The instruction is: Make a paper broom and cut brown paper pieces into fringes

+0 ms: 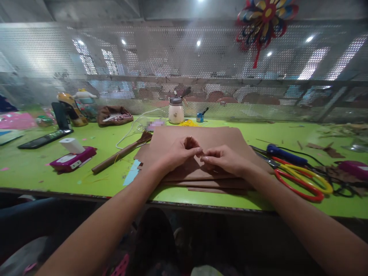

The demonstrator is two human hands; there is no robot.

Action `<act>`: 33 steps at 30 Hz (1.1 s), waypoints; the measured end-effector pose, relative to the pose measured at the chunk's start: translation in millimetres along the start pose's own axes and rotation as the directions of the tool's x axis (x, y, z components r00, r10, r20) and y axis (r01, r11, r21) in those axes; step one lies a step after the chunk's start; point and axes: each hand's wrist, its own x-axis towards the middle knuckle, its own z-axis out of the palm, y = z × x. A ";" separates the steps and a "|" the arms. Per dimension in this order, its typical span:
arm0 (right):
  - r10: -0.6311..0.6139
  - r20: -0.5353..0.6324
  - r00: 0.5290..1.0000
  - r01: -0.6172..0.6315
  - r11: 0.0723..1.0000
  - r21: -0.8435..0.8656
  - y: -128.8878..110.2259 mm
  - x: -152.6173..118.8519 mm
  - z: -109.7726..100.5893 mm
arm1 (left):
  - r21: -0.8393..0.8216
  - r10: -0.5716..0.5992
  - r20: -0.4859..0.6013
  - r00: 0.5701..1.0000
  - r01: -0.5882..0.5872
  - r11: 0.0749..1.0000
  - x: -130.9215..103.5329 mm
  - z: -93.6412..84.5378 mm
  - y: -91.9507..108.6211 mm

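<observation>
- Brown sheets lie in a loose stack on the green table, directly in front of the person and under both hands
- White jar with a grey lid stands behind the stack; a dark brush-shaped thing shows beside its top, and whether the jar itself is filled I cannot tell
- Small blue pot, to the right of the jar, has a dark stick leaning out of it
- Brown pouch, at the back left, has a pale, slim thing lying across it; its contents are too blurred to name
- Left hand: fingers curled, thumb reaching toward the other hand, its tip near the index finger
- Right hand: fingers bent, thumb and index tips close together, just beside the left fingertips
- Whether either hand pinches something small between the fingertips, I cannot tell
</observation>
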 end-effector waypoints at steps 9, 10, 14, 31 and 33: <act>0.013 -0.103 0.995 -0.027 0.990 -0.136 6.8 -1.4 -5.8 | 0.145 -0.212 0.058 0.975 0.202 0.968 -2.0 -10.0 6.0; 0.027 -0.110 0.994 -0.044 0.987 -0.155 6.2 -1.8 -6.4 | 0.173 -0.233 0.094 0.968 0.215 0.961 -2.7 -11.2 6.1; -0.015 -0.095 0.995 -0.013 0.957 -0.291 7.9 -1.8 -11.6 | 0.351 -0.246 0.181 0.952 0.171 0.921 -3.8 -17.0 3.9; -0.227 0.126 0.966 0.259 0.831 -0.493 25.4 5.6 -16.0 | 0.590 -0.148 0.295 0.944 -0.058 0.805 1.7 -2.4 -15.3; -0.229 0.138 0.964 0.267 0.814 -0.516 25.9 5.9 -15.5 | 0.589 -0.142 0.303 0.942 -0.068 0.805 1.9 -1.3 -15.5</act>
